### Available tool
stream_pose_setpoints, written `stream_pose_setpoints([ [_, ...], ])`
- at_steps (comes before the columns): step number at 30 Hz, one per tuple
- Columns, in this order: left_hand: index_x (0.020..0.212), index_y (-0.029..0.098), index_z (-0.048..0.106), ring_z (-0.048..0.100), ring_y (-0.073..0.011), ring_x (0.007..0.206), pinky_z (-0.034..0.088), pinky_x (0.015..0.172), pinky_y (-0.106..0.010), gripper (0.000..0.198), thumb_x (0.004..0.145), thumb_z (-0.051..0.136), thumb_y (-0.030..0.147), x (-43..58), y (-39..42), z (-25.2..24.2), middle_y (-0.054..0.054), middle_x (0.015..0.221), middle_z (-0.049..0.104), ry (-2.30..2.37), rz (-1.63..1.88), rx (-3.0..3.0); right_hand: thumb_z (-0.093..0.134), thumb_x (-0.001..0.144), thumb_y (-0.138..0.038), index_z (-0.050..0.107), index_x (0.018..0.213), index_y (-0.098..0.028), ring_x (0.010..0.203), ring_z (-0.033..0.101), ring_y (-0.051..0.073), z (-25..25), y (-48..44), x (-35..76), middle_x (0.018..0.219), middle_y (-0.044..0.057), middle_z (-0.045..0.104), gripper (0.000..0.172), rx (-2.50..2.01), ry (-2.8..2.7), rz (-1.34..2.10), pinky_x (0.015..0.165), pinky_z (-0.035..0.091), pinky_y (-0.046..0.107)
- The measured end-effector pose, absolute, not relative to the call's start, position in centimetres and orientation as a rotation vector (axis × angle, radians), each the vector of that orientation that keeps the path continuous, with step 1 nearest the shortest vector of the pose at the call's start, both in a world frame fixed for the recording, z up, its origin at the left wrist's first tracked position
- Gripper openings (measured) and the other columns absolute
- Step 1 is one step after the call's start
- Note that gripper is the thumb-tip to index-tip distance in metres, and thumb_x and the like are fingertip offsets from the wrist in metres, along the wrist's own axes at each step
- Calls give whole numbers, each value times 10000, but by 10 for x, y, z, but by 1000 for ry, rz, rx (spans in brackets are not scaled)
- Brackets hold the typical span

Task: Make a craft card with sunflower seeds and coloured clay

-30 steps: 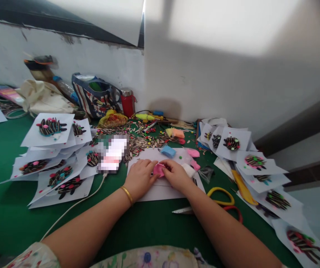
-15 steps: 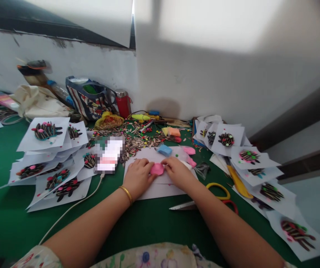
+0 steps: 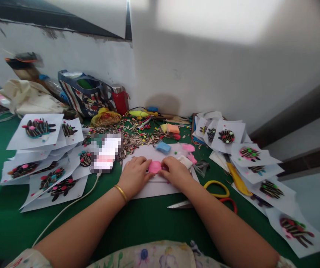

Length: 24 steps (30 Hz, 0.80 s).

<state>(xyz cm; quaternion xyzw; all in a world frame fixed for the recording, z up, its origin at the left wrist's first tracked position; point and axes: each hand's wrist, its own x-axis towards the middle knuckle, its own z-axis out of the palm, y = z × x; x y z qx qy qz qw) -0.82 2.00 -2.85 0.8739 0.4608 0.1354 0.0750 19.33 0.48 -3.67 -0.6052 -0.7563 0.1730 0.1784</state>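
A flattened round piece of pink modelling clay is held between both hands above white paper. My left hand grips its left edge with thumb and fingers. On the opposite edge, my right hand pinches it. Just beyond the hands lie a blue clay lump, more pink clay and a white lump. Scissors with yellow and red handles rest partly under my right forearm.
Seed-decorated paper cards are stacked at left and right. A phone with a white cable lies left of the paper. Loose seeds, a red flask and a striped bag sit toward the wall. A yellow cutter lies right.
Both hands have shifted their hold around the pink clay's edges, and the clay looks a little wider and flatter. The whole view has swung slightly.
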Motion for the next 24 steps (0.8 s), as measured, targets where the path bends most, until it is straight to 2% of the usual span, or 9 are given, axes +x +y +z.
stream_pose_setpoints([
  [5, 1328, 232, 498, 498, -279, 1140, 387, 1012, -409, 678, 737, 736, 464, -15, 20, -28, -90, 1215, 571, 1306, 385, 2611, 737, 786, -353, 585, 825, -206, 782, 521, 164, -38, 8, 188, 847, 13, 580, 215, -1742, -2153, 416, 634, 313, 269],
  [12, 1337, 243, 492, 498, -285, 1158, 387, 1012, -415, 688, 730, 742, 450, -14, 19, -27, -93, 1230, 566, 1316, 371, 2571, 689, 827, -341, 568, 815, -202, 759, 503, 161, -37, 9, 188, 847, 17, 581, 185, -1744, -2132, 420, 623, 297, 270],
  [16, 1340, 247, 491, 499, -289, 1156, 381, 1012, -420, 680, 739, 730, 457, -15, 19, -27, -99, 1232, 565, 1307, 375, 2570, 717, 796, -358, 556, 830, -199, 732, 490, 152, -35, 8, 189, 839, 9, 575, 229, -1711, -2115, 482, 624, 303, 265],
  [24, 1344, 225, 487, 501, -287, 1144, 384, 1012, -418, 706, 728, 740, 459, -15, 19, -29, -98, 1219, 566, 1303, 391, 2583, 726, 778, -390, 556, 824, -208, 731, 496, 168, -41, 7, 177, 834, 18, 566, 253, -1736, -2157, 307, 625, 297, 280],
])
